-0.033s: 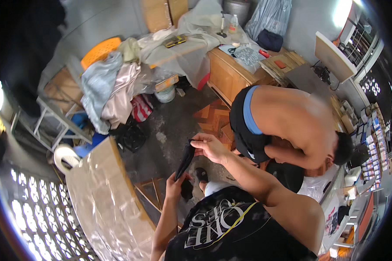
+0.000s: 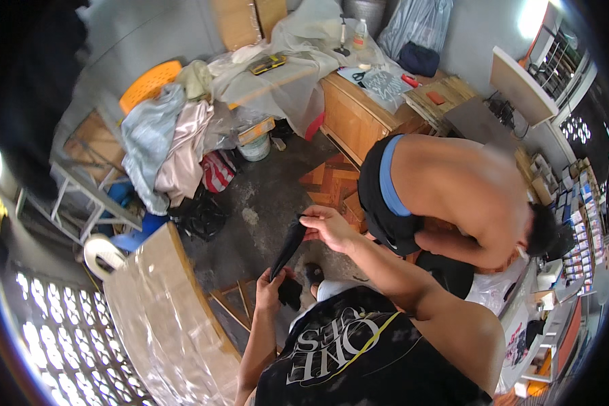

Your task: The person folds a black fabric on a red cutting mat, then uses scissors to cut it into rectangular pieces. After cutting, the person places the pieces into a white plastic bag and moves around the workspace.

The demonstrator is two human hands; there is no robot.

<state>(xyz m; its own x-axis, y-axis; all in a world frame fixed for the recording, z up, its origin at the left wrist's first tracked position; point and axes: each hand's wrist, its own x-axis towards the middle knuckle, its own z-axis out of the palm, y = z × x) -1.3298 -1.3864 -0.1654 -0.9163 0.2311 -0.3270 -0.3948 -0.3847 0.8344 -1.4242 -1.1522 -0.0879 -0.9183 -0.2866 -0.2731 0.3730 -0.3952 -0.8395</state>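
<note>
Plastic-wrapped board (image 2: 166, 314): slopes across the lower left, its right edge toward the left hand.
Co-worker (image 2: 453, 193): bent forward, right of the person's hands.
Wooden cabinet (image 2: 352, 118): beyond the co-worker, a sheet (image 2: 384, 95) on its top.
Black cloth (image 2: 289, 249): held aslant in the air, right of the board's right edge.
Right hand (image 2: 328, 229): thumb and fingers pinch the cloth's upper end.
Left hand (image 2: 269, 291): pinches its lower end.
Scissors (image 2: 359, 76): near the sheet's left edge.

Black shirt (image 2: 379, 365) with white lettering (image 2: 318, 366) and a slanting yellow line (image 2: 374, 343), pale legwear (image 2: 336, 291), dark footwear (image 2: 313, 272)
</note>
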